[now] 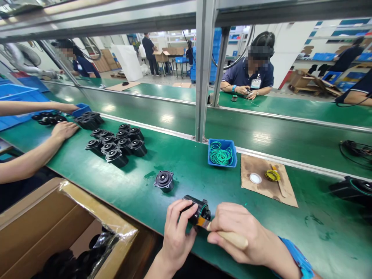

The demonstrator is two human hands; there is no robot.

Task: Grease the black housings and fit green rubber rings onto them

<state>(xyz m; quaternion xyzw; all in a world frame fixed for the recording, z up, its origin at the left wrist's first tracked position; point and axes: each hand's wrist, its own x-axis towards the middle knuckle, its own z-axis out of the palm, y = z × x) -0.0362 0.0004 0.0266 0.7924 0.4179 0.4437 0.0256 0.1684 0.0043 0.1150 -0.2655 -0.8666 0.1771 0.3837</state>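
My left hand is closed round a black cylindrical part with a green ring on its end, held on the green bench near its front edge. My right hand grips a wooden-handled brush whose tip touches that part. Another black round part lies alone just beyond my left hand. A blue bin of green rubber rings stands farther back.
A brown paper sheet with a white lid and a yellow pot lies to the right. Several black parts are grouped at left, near a co-worker's arms. An open cardboard box sits at lower left. A metal post rises behind.
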